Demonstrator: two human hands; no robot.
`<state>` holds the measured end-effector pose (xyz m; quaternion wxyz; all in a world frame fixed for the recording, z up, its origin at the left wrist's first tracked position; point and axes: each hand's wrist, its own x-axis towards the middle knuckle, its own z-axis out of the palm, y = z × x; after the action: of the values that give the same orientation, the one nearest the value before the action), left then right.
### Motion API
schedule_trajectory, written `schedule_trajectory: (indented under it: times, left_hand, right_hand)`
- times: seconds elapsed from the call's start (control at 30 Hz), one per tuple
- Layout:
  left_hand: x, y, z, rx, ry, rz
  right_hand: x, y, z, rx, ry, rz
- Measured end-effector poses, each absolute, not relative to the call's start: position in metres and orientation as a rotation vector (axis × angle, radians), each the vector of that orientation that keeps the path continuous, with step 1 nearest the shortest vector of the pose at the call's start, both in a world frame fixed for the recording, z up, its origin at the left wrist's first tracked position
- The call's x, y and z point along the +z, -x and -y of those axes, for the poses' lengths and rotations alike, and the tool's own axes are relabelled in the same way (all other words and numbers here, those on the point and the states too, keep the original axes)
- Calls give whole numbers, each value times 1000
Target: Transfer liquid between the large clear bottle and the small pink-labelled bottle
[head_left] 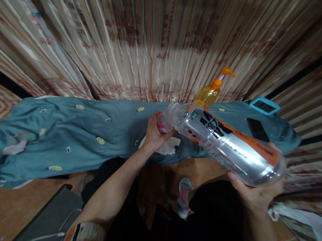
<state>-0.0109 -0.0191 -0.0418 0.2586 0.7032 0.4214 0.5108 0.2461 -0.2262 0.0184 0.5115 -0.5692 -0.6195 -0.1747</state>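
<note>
A large clear plastic bottle (223, 142) with a silver, black and orange label lies tilted across the right of the view. My right hand (255, 192) grips its wide base from below. My left hand (155, 133) is closed around the bottle's neck and a pink cap at its upper left end. Beneath that hand a crumpled white tissue (168, 147) lies on the blue-green patterned cloth (76, 137) that covers a table.
An orange pump bottle (210, 93) stands behind the clear bottle. A dark phone (256, 128) and a blue-framed device (265, 106) lie on the cloth at right. Pleated curtains (150, 40) hang behind. Another white tissue (14, 148) lies at far left. My shoe (184, 197) shows below on the brown floor.
</note>
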Motion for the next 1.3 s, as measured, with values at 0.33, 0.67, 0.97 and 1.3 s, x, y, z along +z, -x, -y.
schedule_trajectory:
  times: [0.33, 0.67, 0.97, 1.3]
  left_hand:
    - [-40, 11, 19, 1373, -1909, -1143]
    - [-42, 11, 19, 1393, -1894, -1134]
    - [-41, 11, 19, 1370, -1887, -1149]
    - [-40, 11, 20, 1379, -1886, -1151]
  right_hand:
    - [18, -248, 226, -410, 1355, 1494]
    - [16, -250, 227, -421, 1357, 1507]
    - [17, -246, 227, -409, 1350, 1511]
    - [19, -247, 227, -411, 1379, 1490]
